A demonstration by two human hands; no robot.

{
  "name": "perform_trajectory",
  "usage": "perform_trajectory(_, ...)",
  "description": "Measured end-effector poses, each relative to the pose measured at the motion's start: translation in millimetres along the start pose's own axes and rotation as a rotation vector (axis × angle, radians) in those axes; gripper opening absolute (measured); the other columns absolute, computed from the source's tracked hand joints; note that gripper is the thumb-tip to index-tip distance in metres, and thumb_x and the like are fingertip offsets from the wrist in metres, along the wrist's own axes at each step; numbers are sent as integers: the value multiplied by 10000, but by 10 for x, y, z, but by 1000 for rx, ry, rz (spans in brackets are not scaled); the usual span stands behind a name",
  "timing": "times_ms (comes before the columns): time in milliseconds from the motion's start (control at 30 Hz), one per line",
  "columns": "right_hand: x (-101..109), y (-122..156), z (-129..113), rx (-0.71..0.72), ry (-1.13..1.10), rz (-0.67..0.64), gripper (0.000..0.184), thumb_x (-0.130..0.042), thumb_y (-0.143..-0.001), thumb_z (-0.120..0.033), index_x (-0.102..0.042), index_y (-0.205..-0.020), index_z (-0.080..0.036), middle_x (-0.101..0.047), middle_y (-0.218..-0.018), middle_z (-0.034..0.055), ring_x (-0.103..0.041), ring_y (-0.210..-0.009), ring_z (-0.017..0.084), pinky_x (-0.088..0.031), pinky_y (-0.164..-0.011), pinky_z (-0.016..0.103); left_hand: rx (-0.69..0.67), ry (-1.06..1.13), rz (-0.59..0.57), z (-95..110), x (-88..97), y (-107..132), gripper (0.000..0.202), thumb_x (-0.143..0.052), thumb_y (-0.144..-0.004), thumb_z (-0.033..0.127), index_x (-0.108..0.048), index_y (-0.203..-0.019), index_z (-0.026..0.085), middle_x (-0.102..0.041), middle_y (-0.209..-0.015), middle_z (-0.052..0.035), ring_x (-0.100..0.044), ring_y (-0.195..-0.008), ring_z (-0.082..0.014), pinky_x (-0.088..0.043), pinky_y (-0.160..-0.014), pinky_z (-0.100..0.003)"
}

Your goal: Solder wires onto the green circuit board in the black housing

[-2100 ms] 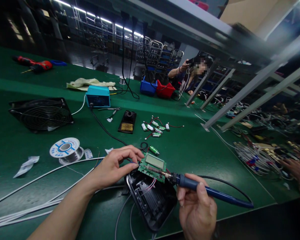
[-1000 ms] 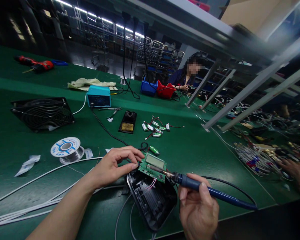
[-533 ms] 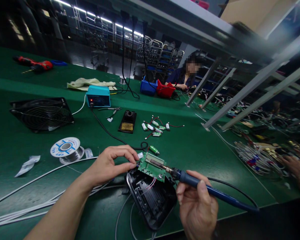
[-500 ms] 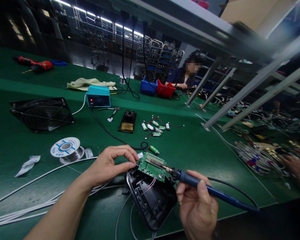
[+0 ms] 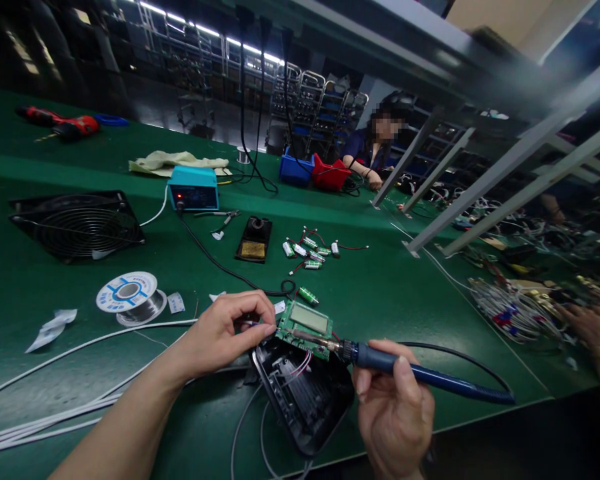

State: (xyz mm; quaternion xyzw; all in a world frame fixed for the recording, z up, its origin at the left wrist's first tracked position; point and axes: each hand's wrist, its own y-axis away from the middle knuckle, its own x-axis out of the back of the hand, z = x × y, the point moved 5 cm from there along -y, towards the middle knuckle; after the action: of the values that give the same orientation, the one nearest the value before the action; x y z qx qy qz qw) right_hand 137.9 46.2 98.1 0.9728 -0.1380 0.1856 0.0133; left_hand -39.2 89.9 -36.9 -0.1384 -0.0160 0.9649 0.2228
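Note:
My right hand [image 5: 397, 407] grips a blue soldering iron [image 5: 395, 363]. The iron's metal tip lies over the lower left part of a green circuit board [image 5: 307, 320] with a small grey display. Thumb and forefinger of my left hand [image 5: 230, 330] pinch a thin wire [image 5: 250, 323] at the board's left edge. Exactly where tip and wire meet is too small to tell. Under the board sits an open black plastic housing [image 5: 305, 407], joined to it by thin wires. A green battery [image 5: 309, 296] lies just behind the board.
Left of my hands are a solder spool [image 5: 130, 293], white cables [image 5: 45, 420] and a black fan [image 5: 80, 227]. Farther back stand a teal soldering station [image 5: 195, 187], an iron stand [image 5: 254, 240] and several small batteries [image 5: 310, 252]. Metal posts [image 5: 480, 193] and a co-worker's hand [image 5: 590, 327] are right.
The iron's tip has moved from across the display down to the board's lower left, uncovering the display. My left hand stays at the board's edge, still pinching.

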Motion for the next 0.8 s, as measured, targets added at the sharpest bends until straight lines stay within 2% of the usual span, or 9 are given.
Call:
perform_trajectory(233, -20, -10, 4, 5, 9, -17, 261, -472, -1016, -352, -617, -974, -139, -511, -550, 19, -476, -473, 86, -398, -456, 121, 34, -6, -2, -32, -15, -13, 144, -555, -881, 193, -600, -763, 124, -595, -829, -17, -560, -735, -78, -413, -643, -184)
perform_trajectory(800, -20, 3, 20, 9, 32, -32, 264, -457, -1026, -343, -603, -986, -127, -510, -554, 24, -469, -475, 88, -391, -456, 122, -12, 34, -13, 9, 1, -26, 148, -550, -881, 167, -596, -750, 115, -583, -818, -22, -556, -747, -75, -412, -672, -169)
